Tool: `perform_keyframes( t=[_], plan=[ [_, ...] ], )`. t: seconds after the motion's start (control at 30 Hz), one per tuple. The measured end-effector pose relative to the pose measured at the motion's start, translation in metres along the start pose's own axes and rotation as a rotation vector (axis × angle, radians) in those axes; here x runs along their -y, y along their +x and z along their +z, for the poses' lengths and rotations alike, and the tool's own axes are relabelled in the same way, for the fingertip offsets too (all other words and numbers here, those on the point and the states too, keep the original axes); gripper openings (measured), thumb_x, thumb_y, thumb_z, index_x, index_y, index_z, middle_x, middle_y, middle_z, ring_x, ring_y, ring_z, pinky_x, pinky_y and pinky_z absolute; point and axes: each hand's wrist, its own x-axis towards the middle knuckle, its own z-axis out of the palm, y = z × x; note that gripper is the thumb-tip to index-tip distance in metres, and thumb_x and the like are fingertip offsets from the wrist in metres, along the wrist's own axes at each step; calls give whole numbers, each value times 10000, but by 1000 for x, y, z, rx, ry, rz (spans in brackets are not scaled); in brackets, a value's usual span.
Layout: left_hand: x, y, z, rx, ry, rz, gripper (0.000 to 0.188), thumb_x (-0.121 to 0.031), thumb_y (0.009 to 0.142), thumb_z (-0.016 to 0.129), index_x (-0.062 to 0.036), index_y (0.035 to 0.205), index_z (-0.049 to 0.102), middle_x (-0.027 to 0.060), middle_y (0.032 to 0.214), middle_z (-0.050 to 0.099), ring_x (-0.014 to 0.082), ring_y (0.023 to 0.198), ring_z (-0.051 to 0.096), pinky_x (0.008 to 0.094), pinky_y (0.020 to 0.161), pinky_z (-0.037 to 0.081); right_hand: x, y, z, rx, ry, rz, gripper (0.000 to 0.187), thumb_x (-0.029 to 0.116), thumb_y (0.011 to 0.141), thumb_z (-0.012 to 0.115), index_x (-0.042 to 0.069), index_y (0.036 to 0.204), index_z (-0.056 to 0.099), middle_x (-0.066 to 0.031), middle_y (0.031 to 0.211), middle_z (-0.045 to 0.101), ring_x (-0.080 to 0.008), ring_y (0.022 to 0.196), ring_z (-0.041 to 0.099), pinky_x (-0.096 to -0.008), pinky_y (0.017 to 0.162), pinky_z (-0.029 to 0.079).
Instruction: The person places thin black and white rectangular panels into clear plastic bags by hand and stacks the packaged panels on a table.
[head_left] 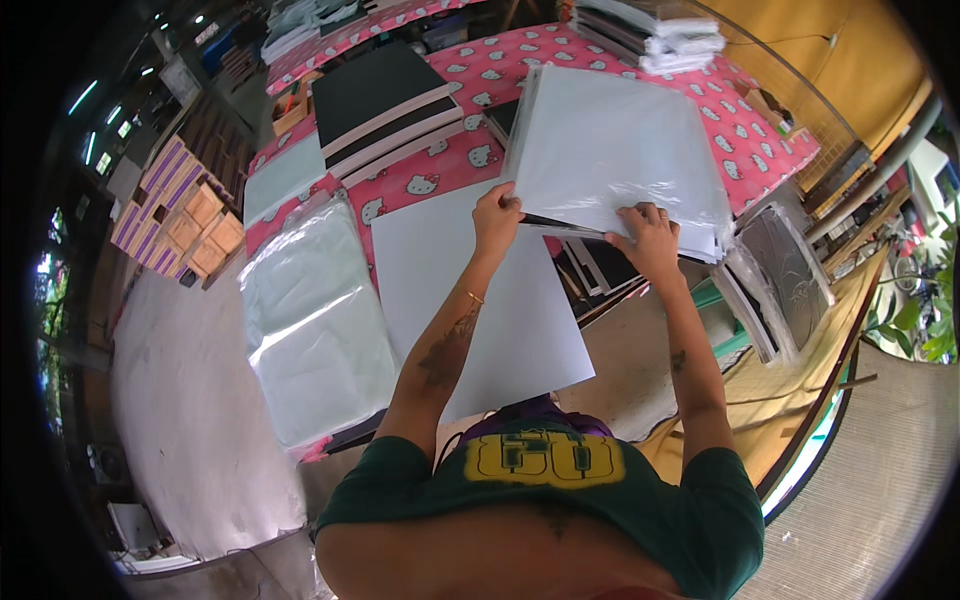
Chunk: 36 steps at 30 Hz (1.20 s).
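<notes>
A large flat pack in a clear plastic sleeve (620, 140) lies on a stack at the table's right side, its near edge toward me. My left hand (497, 218) pinches the near left corner of the sleeve. At the near right part of that edge, my right hand (648, 240) grips it with fingers on top and the thumb below. A thin dark strip shows along the edge between both hands; what it belongs to is hard to make out. Under my left forearm a big white sheet (520, 320) lies flat, reaching over the table's front edge.
Pale plastic sleeves (320, 330) lie in a pile on the left. Black-topped boards (380, 95) are stacked farther back on the pink patterned tablecloth (490, 75). Plastic-wrapped panels (765, 285) stand at the right. Cardboard boxes (180, 220) are piled on the floor at far left.
</notes>
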Motion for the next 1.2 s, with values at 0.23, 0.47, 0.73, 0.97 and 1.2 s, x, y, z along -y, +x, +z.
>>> perform_keyframes(
  t=[0.23, 0.47, 0.73, 0.97, 1.2],
  plan=[
    [30, -93, -159, -98, 56, -123, 191, -45, 800, 607, 23, 978, 606, 99, 725, 637, 129, 597, 615, 234, 561, 499, -2, 2, 19, -12, -50, -62, 480, 454, 729, 683, 170, 1104, 590, -75, 1107, 551, -300, 1048, 514, -496, 844, 416],
    [85, -242, -404, 207, 976, -202, 179, -154, 789, 669, -23, 893, 605, 104, 724, 639, 254, 638, 618, 333, 635, 492, 147, -16, 27, -128, 332, -229, 495, 296, 757, 708, 77, 1165, 536, -160, 1080, 580, -354, 1029, 535, -431, 908, 396],
    [37, -223, -394, -159, 490, -76, 185, -171, 895, 563, 1, 944, 609, 64, 671, 577, 134, 609, 552, 268, 573, 457, 393, -161, 131, 1411, 1513, 90, 289, 305, 887, 592, 83, 1071, 611, -9, 1020, 623, -122, 891, 566, -302, 783, 458],
    [-2, -224, -327, -359, 599, 151, 153, -146, 855, 615, -25, 947, 633, 96, 763, 613, 166, 646, 544, 291, 577, 437, 424, -139, 117, 792, 1952, 472, 252, 313, 876, 628, 71, 931, 585, -2, 980, 609, -74, 862, 533, -267, 769, 430],
    [-8, -201, -293, -578, 527, 281, 106, -123, 880, 581, -20, 902, 570, 102, 613, 523, 169, 536, 477, 293, 532, 403, 348, -134, 99, 468, 2074, 428, 173, 275, 897, 604, 137, 808, 549, 48, 836, 571, -70, 807, 521, -272, 757, 429]
  ],
)
